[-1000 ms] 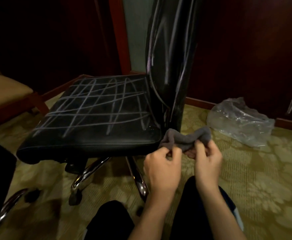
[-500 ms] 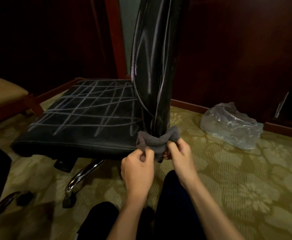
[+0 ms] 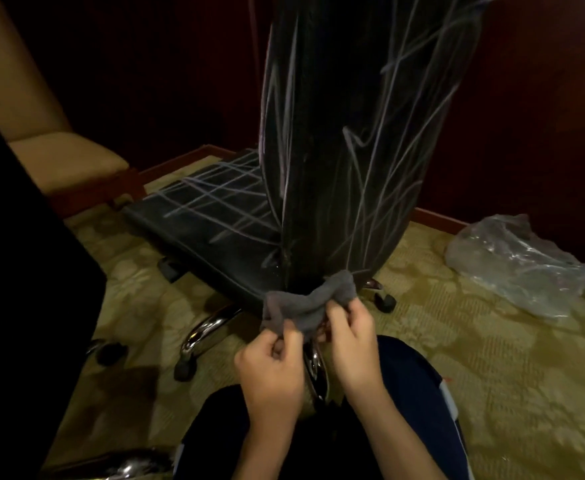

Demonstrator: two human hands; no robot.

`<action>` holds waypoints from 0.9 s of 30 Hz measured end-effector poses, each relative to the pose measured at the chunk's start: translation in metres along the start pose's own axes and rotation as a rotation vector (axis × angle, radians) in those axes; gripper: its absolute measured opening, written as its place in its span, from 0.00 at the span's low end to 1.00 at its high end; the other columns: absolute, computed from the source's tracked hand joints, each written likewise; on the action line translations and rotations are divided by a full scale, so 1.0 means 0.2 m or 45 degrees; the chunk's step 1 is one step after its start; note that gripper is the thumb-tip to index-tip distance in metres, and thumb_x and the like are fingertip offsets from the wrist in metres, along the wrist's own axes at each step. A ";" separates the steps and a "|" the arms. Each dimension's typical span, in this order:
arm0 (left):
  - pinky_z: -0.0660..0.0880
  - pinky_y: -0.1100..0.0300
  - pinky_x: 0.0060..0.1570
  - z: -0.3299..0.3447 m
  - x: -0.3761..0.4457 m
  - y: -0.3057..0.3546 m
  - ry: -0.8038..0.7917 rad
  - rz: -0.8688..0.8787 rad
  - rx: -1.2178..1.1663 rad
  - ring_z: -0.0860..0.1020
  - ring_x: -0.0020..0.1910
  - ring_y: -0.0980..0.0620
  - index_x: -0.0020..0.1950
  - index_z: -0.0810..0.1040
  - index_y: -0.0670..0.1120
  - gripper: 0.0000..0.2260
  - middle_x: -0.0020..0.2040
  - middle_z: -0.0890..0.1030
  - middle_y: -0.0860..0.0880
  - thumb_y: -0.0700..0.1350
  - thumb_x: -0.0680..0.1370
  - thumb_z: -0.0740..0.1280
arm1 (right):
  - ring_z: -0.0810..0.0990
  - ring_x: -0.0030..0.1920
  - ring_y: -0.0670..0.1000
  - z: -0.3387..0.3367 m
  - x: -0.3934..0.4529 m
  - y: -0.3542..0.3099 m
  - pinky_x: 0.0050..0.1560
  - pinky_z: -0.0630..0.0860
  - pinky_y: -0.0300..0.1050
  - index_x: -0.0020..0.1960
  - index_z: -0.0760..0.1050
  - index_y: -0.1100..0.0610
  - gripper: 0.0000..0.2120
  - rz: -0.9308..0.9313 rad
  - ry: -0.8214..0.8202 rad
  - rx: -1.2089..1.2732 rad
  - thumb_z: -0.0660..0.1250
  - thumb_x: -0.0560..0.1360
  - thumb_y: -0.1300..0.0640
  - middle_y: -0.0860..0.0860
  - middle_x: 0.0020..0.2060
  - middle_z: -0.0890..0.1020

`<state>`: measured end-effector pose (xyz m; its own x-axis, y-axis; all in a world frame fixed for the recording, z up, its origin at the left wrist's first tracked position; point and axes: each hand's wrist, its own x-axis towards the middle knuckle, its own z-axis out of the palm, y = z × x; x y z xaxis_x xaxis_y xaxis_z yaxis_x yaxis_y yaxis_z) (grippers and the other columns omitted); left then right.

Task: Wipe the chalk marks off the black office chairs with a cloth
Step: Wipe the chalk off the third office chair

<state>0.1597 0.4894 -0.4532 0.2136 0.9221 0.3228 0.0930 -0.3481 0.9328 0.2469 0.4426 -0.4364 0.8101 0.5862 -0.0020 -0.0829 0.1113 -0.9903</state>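
The left hand (image 3: 270, 367) and the right hand (image 3: 351, 344) are both pinching a grey cloth (image 3: 306, 304), the left at its lower left edge and the right at its right end; the fingers of each are curling round the fabric, and the cloth is sagging in a bunched band between them; the two hands are sitting close together, just apart, in front of the person's dark-trousered knees (image 3: 419, 386).

The cloth is hanging just in front of the base of the black office chair's backrest (image 3: 339, 140), near the corner where the backrest is meeting the seat (image 3: 215, 220); whether the fabric is touching the chair cannot be told; the backrest is standing upright and turned edge-on to the camera, and pale chalk marks (image 3: 367, 147) are running down it in long crossing strokes; the seat, stretching away to the left, is carrying a grid of further chalk lines; under it the chrome legs (image 3: 208, 327) and black castors are resting on the patterned carpet (image 3: 492, 358).

A crumpled clear plastic bag (image 3: 516, 265) is lying on the carpet well to the right, near the dark wooden wall; a tan upholstered chair (image 3: 62, 161) is standing at the left, beyond the seat; a large dark shape is filling the left edge, too dim to identify.
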 end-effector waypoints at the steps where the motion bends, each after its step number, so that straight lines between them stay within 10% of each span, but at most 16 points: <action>1: 0.58 0.68 0.24 -0.01 0.01 0.03 0.002 0.002 -0.025 0.64 0.22 0.59 0.24 0.66 0.52 0.24 0.21 0.68 0.56 0.44 0.79 0.69 | 0.81 0.40 0.45 0.02 0.01 -0.03 0.41 0.76 0.40 0.54 0.78 0.55 0.07 -0.031 -0.012 0.012 0.61 0.82 0.59 0.47 0.37 0.83; 7: 0.70 0.51 0.28 -0.12 0.21 0.21 0.005 0.046 -0.044 0.72 0.24 0.47 0.28 0.75 0.44 0.22 0.25 0.75 0.48 0.58 0.74 0.63 | 0.85 0.44 0.48 0.17 0.04 -0.23 0.42 0.79 0.38 0.53 0.79 0.56 0.07 -0.190 -0.011 0.062 0.62 0.82 0.59 0.52 0.42 0.85; 15: 0.66 0.54 0.29 -0.26 0.31 0.04 -0.035 -0.141 0.252 0.69 0.24 0.52 0.23 0.72 0.44 0.20 0.23 0.73 0.51 0.48 0.74 0.70 | 0.77 0.32 0.44 0.37 0.02 -0.07 0.35 0.73 0.42 0.41 0.74 0.52 0.07 -0.264 0.256 -0.515 0.64 0.78 0.55 0.47 0.30 0.78; 27: 0.74 0.59 0.36 -0.36 0.58 0.23 0.057 -0.032 -0.121 0.79 0.28 0.60 0.30 0.82 0.50 0.22 0.28 0.81 0.56 0.60 0.78 0.66 | 0.79 0.36 0.46 0.65 0.06 -0.34 0.42 0.77 0.48 0.41 0.77 0.53 0.07 -0.439 0.406 -0.371 0.65 0.76 0.52 0.46 0.32 0.79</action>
<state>0.1181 0.5928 -0.3610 0.1683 0.9377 0.3040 0.0043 -0.3091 0.9510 0.1872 0.5468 -0.3508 0.9013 0.2778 0.3324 0.3458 0.0009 -0.9383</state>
